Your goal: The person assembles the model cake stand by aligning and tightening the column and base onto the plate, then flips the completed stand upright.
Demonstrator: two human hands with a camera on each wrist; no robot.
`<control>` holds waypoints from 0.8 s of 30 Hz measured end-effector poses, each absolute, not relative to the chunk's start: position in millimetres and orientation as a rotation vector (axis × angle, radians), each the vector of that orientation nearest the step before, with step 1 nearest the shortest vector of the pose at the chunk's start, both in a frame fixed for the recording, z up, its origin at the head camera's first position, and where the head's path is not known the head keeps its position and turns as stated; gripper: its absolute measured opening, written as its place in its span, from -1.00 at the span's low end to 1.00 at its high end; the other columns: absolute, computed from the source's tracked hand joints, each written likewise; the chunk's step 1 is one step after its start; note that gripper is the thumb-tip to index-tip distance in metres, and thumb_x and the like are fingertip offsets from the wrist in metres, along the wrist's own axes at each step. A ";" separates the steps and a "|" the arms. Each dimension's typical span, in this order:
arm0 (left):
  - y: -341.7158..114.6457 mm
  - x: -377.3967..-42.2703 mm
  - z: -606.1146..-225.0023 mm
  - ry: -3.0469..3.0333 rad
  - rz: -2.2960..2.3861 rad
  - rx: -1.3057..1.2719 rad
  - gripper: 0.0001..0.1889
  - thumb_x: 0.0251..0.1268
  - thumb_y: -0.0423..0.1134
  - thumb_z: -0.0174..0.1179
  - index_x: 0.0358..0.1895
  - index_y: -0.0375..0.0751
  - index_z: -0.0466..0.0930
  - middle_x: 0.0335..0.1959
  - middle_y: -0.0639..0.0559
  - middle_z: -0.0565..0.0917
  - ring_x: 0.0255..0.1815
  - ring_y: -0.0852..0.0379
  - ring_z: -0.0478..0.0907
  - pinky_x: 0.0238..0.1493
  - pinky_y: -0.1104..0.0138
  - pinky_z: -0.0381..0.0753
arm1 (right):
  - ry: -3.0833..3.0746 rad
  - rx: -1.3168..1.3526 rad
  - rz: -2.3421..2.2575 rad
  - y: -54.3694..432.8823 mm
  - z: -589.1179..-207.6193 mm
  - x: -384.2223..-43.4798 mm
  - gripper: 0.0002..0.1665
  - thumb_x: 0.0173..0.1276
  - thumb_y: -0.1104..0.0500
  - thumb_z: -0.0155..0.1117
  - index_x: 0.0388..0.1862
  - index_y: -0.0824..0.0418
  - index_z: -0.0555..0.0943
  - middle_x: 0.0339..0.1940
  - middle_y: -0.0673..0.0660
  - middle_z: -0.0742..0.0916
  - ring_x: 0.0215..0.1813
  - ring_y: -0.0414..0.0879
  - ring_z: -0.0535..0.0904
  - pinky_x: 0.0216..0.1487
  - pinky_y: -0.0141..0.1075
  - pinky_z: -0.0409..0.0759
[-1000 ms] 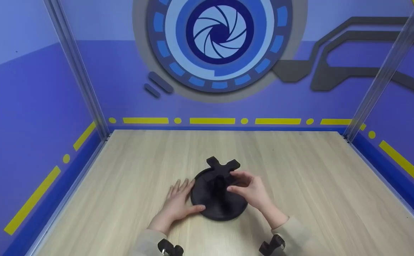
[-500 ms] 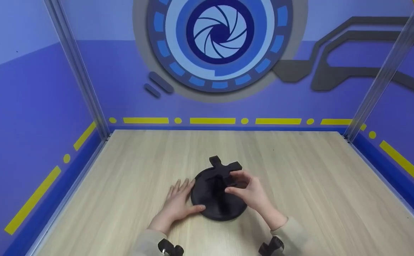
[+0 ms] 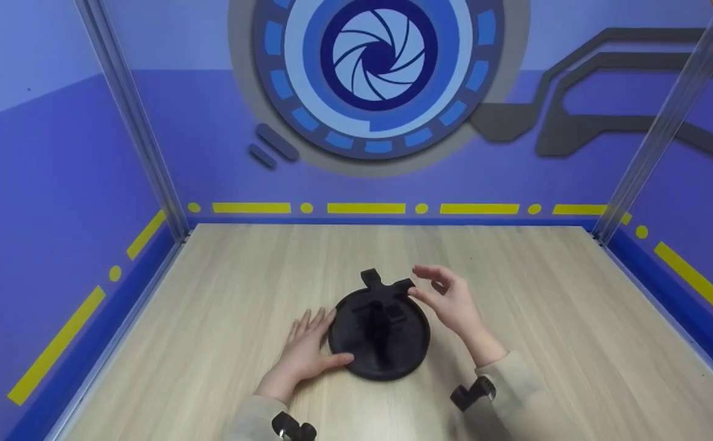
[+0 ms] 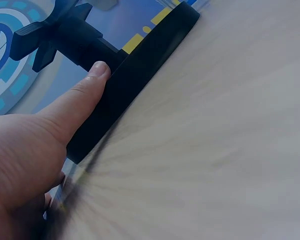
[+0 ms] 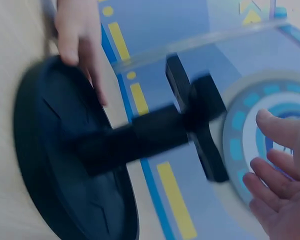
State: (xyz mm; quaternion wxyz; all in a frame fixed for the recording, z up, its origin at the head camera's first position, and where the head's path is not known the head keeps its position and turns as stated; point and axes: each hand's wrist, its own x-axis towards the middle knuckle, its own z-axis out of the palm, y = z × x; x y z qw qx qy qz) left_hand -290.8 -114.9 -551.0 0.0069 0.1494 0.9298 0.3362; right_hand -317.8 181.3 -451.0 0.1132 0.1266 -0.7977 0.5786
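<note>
A black stand, with a round base (image 3: 362, 361), a post (image 5: 160, 131) and a cross-shaped top (image 3: 371, 279), stands upright on the table. My left hand (image 3: 309, 350) rests against the left side of the base, its thumb (image 4: 82, 97) straight over the rim and its fingers spread along the edge. In the head view my right hand (image 3: 453, 301) is beside the right arm of the cross, fingers relaxed and holding nothing. The right wrist view shows a gap between that hand's fingers (image 5: 272, 182) and the cross top.
The stand is on a light wooden table (image 3: 258, 269). Blue printed walls (image 3: 209, 135) and metal corner posts (image 3: 133, 116) enclose it at the back and sides. A small black camera sits on each wrist, the right one (image 3: 473, 394) plainly in view.
The cross top turned slightly clockwise while my right hand was at it. My right hand has since come off it, moving right and away from me. My left hand has stayed put.
</note>
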 end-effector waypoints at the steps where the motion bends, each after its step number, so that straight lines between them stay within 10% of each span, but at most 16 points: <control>1: -114.8 -290.8 -551.0 2.909 1.052 0.468 0.13 0.07 0.31 0.45 0.63 -0.17 0.16 0.65 -0.32 0.14 0.70 -0.42 -0.13 0.69 -0.26 -0.23 | -2.360 0.398 1.707 184.3 -452.7 -323.1 -0.51 0.30 0.30 0.48 0.21 0.33 0.66 0.22 0.28 0.75 0.34 0.18 0.62 0.53 0.10 0.45; 12: -114.9 -290.8 -551.0 2.919 1.041 0.475 0.12 0.07 0.32 0.44 0.62 -0.17 0.16 0.64 -0.34 0.15 0.69 -0.44 -0.11 0.68 -0.27 -0.21 | -2.510 0.820 2.021 210.1 -477.4 -365.6 -0.36 0.52 0.17 0.26 0.50 0.37 0.40 0.47 0.32 0.56 0.39 -0.24 0.58 0.32 -0.50 0.56; 24: -115.7 -291.8 -552.7 2.921 1.038 0.468 0.13 0.07 0.35 0.42 0.63 -0.15 0.16 0.65 -0.32 0.15 0.69 -0.43 -0.10 0.69 -0.26 -0.21 | -2.487 0.924 2.165 211.2 -484.3 -372.2 -0.33 0.53 0.24 0.23 0.50 0.49 0.33 0.46 0.47 0.50 0.28 -0.38 0.62 0.32 -0.51 0.54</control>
